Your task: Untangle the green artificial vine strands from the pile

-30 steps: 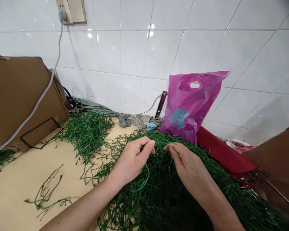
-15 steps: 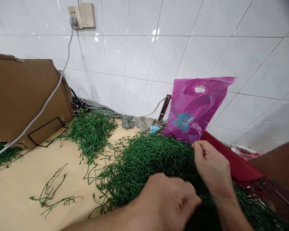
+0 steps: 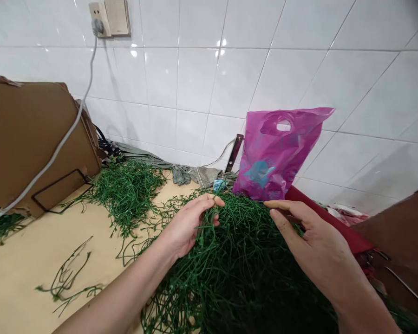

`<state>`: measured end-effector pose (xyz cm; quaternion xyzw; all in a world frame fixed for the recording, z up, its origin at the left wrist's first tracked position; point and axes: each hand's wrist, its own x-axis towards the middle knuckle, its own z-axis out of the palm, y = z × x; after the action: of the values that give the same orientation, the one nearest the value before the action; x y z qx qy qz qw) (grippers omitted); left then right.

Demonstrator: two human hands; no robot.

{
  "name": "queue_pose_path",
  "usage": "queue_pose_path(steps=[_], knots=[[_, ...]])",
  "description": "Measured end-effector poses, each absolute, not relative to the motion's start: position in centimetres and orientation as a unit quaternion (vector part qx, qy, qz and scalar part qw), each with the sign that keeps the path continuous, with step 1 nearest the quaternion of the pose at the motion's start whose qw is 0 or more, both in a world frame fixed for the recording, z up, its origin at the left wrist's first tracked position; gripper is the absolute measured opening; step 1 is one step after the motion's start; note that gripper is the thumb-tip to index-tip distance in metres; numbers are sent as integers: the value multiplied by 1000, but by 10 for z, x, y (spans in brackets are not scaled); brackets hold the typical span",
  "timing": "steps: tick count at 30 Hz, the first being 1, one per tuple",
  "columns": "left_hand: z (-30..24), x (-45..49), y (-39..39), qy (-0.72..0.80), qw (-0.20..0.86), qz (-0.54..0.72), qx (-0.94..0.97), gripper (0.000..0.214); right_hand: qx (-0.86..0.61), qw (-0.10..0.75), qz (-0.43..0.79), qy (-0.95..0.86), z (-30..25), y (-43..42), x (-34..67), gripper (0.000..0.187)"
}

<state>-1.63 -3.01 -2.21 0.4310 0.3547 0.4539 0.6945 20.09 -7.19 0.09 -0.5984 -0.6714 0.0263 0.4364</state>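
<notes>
While pinching green stems [image 3: 205, 226] between thumb and fingers of the left hand [image 3: 184, 225], holds the right hand [image 3: 316, 246] open at the far edge of the big pile [image 3: 244, 250], thumb and forefinger slightly parted. Beneath both hands, more such stems, tangled over the near centre and right of the tabletop [image 3: 14, 273]. To the left, a small pile [image 3: 128, 190] and, nearer, a few loose stems [image 3: 57, 293]. Just beyond the big pile, a purple bag [image 3: 271, 157] upright before the tiled wall [image 3: 181, 79], with a red bag [image 3: 348, 236] to its right, partly behind the right hand. Far left, a cardboard box [image 3: 28, 134], with a cord [image 3: 60, 144] running across it to a socket [image 3: 102, 21].
</notes>
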Motion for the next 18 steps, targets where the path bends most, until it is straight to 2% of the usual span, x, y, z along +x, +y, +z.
queue_pose_path(steps=[5, 12, 18], knots=[[-24, -19, -29, 338, 678, 439, 484, 29, -561, 431, 108, -699, 5, -81, 180, 20], [-23, -15, -30, 328, 605, 458, 563, 23, -557, 446, 216, -666, -7, -80, 155, 28], [-26, -14, -29, 335, 544, 446, 627, 25, -550, 443, 254, -661, -13, -73, 154, 16]])
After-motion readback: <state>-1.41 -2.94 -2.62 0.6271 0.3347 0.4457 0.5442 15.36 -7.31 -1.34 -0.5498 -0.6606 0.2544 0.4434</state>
